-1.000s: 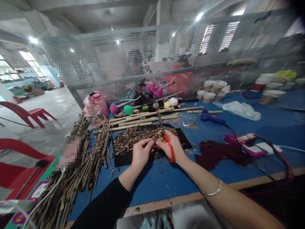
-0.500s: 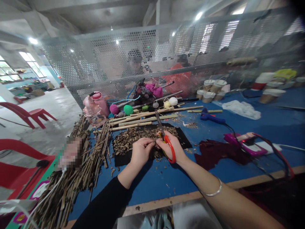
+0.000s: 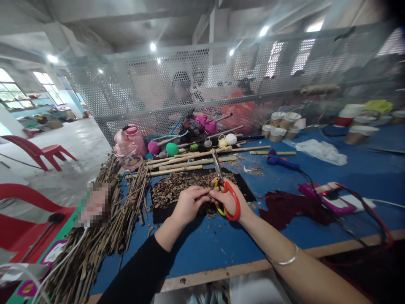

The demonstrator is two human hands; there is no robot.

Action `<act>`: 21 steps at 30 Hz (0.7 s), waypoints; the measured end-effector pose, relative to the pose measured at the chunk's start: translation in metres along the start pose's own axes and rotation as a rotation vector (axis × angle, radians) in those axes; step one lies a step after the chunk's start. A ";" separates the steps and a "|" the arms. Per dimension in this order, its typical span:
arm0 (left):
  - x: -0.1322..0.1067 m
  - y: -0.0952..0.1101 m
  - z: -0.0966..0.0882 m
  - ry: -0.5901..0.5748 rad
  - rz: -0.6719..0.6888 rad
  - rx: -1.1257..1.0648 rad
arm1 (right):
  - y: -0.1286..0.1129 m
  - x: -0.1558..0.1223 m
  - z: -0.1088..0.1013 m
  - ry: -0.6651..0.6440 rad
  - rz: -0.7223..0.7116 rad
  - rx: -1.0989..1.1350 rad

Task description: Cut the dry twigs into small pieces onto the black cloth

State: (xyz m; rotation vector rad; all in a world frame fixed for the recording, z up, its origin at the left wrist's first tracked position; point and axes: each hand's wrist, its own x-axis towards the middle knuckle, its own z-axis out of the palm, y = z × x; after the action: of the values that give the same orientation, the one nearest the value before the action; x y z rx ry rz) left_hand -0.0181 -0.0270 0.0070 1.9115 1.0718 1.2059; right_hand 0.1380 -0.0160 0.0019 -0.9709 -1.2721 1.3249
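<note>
My right hand (image 3: 228, 198) has scissors (image 3: 233, 204) with red and yellow handles looped over it, the blades pointing away from me. Its thumb and forefinger are pinched close to the fingers of my left hand (image 3: 190, 203). The left fingers are bent together too, and whatever small piece lies between the fingertips is too small to make out. Both hands are above the near edge of a black cloth (image 3: 245, 185), which bears a heap of short brown dry plant bits (image 3: 174, 185).
Bundles of dry brown stalks (image 3: 95, 249) lie at left beside a pink bottle (image 3: 136, 141). Bamboo sticks (image 3: 186, 162) and yarn balls (image 3: 172, 148) lie behind the cloth. A blue glue gun (image 3: 281, 160), dark red fabric (image 3: 284, 207) and paper cups (image 3: 284, 122) stand at right. Two people sit behind a perforated screen (image 3: 139, 80).
The scissors have turned in my right hand, so the yellow handle now shows beside the red one. My left fingers have straightened a little; both hands stay together over the cloth.
</note>
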 end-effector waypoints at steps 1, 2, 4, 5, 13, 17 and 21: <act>0.000 0.000 -0.001 -0.014 0.011 0.011 | 0.001 0.000 0.000 0.006 0.012 0.011; 0.000 0.000 -0.001 -0.018 0.025 0.022 | 0.001 -0.001 0.001 0.012 0.020 0.019; -0.001 0.000 0.001 -0.002 0.048 0.041 | 0.000 -0.002 0.003 0.010 0.022 0.001; -0.001 -0.001 0.002 0.025 0.044 0.042 | -0.001 -0.002 0.003 0.003 0.020 -0.029; 0.005 -0.005 0.014 0.301 -0.563 -0.670 | -0.020 -0.017 -0.017 -0.026 -0.198 -0.655; 0.007 0.000 0.012 0.327 -0.588 -0.921 | -0.013 -0.032 -0.023 -0.078 -0.322 -0.991; 0.004 0.002 0.013 0.251 -0.594 -0.910 | -0.008 -0.039 -0.017 -0.099 -0.373 -1.083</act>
State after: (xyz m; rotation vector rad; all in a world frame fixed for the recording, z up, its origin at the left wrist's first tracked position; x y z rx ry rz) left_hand -0.0042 -0.0258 0.0053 0.7016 0.8810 1.2703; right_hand 0.1621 -0.0516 0.0043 -1.2769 -2.1830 0.3212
